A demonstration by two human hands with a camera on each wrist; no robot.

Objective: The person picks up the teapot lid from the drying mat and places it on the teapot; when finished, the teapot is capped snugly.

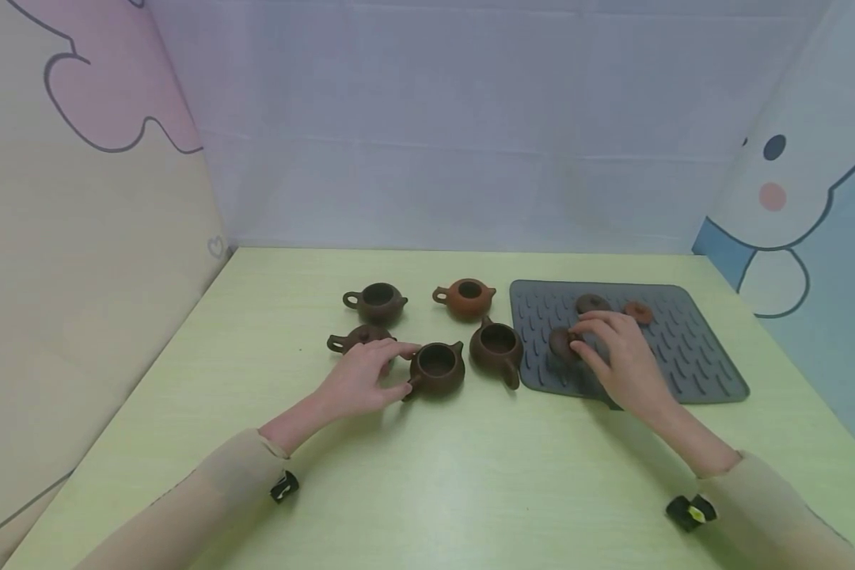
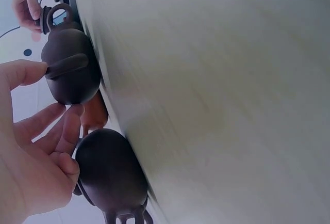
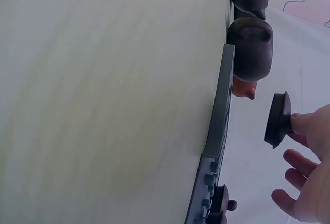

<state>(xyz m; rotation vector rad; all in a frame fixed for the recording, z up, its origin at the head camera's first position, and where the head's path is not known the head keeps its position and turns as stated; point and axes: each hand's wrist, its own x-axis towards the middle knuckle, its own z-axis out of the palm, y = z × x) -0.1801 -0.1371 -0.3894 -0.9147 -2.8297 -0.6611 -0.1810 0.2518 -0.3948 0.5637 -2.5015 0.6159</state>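
Observation:
My left hand (image 1: 359, 381) grips a dark brown lidless teapot (image 1: 447, 381) from its left side. In the left wrist view the thumb presses its handle (image 2: 68, 66) and the fingertips touch its body. Pinched by the knob between my right hand's (image 1: 627, 368) thumb and fingers is a dark teapot lid (image 3: 278, 120), raised above the grey ribbed mat (image 1: 705, 376). A teapot with its lid on (image 1: 362, 338) sits just behind the left hand, partly covered by it. To the right of the gripped pot stands another dark lidless teapot (image 1: 502, 360).
Farther back are a dark lidless teapot (image 1: 381, 313) and a reddish-brown lidless one (image 1: 468, 302). On the mat lie a dark lid (image 1: 593, 303) and a reddish lid (image 1: 639, 313). A white cloth wall (image 1: 435, 174) rises behind the table.

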